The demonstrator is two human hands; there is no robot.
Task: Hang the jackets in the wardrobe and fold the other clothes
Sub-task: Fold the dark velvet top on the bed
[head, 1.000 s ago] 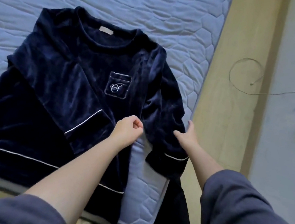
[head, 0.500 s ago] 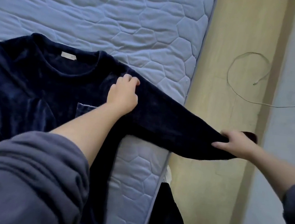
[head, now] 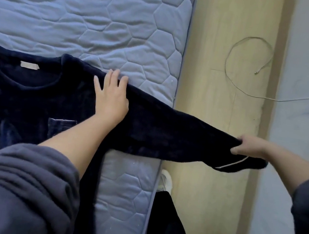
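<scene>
step: folding navy top [head: 25, 101] on bed [head: 83, 20], sleeve [head: 176, 135] stretched to frame R
L hand [head: 111, 96]: flat, fingers straight, pressing shoulder
R hand [head: 251, 146]: pinching cuff
next: prob. fold sleeve across body

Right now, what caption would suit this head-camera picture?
Left hand presses the navy top on the mattress; right hand holds its sleeve stretched sideways.

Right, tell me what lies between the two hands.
In the head view, only the navy sleeve: it stretches from the left hand, pressed flat on it, past the mattress edge to the right hand gripping it near the cuff.
</scene>
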